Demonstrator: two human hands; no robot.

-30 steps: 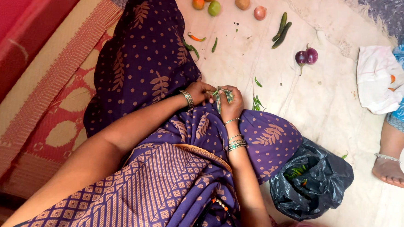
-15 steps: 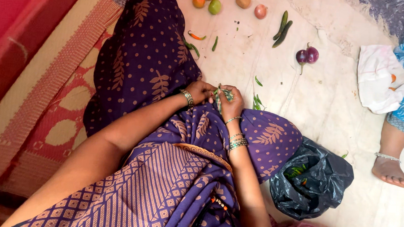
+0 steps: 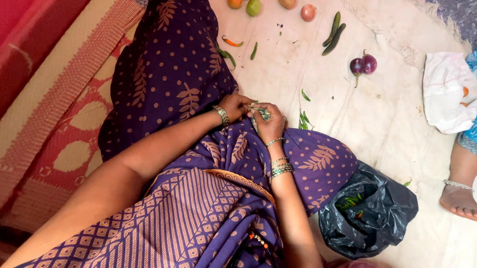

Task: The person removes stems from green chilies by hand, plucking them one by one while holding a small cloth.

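Head camera, steeply downward, close.

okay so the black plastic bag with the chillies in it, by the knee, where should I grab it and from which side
Grip the black plastic bag at the crumpled rim of its mouth, which gapes toward the knee where the green chillies show. Probably best to come from above, pinching that loose upper edge: the bag slumps soft on the cloth, so its sides offer nothing firm.

I am seeing one package: a crumpled black plastic bag (image 3: 373,214) lying open at lower right, showing green chillies (image 3: 349,202) inside.
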